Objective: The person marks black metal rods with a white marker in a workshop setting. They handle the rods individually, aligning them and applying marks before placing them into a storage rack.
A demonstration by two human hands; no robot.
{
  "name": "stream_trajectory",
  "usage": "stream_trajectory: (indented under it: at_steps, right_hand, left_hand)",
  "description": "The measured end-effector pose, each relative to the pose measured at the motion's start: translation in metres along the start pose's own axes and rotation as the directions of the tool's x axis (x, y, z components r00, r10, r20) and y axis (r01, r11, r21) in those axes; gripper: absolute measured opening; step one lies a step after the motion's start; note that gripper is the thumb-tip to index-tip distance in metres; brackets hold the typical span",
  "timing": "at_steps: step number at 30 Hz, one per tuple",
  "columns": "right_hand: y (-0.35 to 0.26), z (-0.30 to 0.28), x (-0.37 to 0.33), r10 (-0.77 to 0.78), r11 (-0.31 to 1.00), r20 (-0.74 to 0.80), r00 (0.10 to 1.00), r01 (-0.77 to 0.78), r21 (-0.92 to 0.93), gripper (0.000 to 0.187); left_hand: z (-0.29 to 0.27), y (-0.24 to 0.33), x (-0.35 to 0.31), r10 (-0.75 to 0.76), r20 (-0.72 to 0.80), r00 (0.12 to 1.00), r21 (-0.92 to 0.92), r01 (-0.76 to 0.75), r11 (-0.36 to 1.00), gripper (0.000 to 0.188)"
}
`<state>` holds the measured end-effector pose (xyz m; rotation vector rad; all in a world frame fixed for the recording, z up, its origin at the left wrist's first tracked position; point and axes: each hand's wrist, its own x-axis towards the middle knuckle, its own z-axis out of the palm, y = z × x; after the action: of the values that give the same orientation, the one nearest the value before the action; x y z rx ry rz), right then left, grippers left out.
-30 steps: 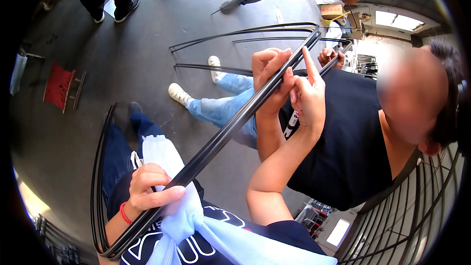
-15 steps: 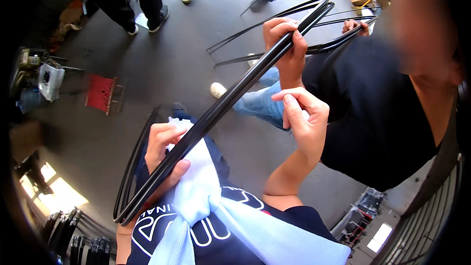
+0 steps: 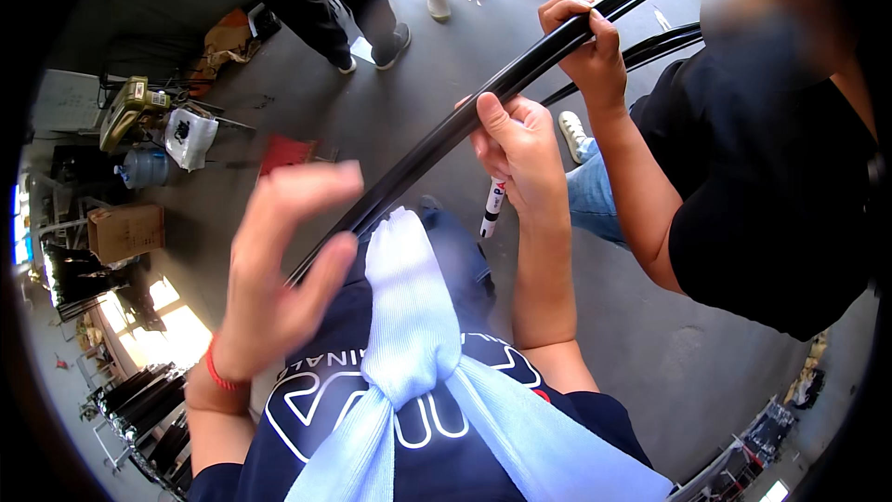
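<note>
The long black bars (image 3: 423, 158) slant up from the person's lap side toward another person on the right. The right hand (image 3: 525, 153) has its grip clamped on the bars, with the thumb on top. A white marker pen (image 3: 492, 209) pokes out below that hand. The left hand (image 3: 274, 260) is blurry and its grip is apart, close by the low end; I can't tell if it touches. The other person's hand (image 3: 590, 46) holds the bars higher up.
</note>
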<state>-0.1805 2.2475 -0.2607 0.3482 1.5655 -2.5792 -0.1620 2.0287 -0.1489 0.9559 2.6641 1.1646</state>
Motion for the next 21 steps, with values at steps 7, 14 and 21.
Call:
stream_trajectory:
  at_steps: [7,14,21]
  right_hand:
    - [0.019,0.001,0.024,-0.077,0.985,0.047,0.996,0.068,0.16,0.028]
    - [0.016,-0.01,0.018,-0.008,0.998,0.005,1.0,0.007,0.059,0.026]
    - [0.01,-0.013,-0.003,0.01,0.993,0.077,0.997,-0.019,0.114,0.024]
  left_hand:
    - [0.031,-0.04,0.037,-0.398,0.45,0.8,-0.026,0.457,0.889,0.028]
    - [0.04,-0.052,0.043,-0.45,0.522,0.724,-0.272,0.642,0.717,0.019]
    - [0.03,-0.056,0.045,-0.442,0.724,0.531,-0.331,0.828,0.452,0.02]
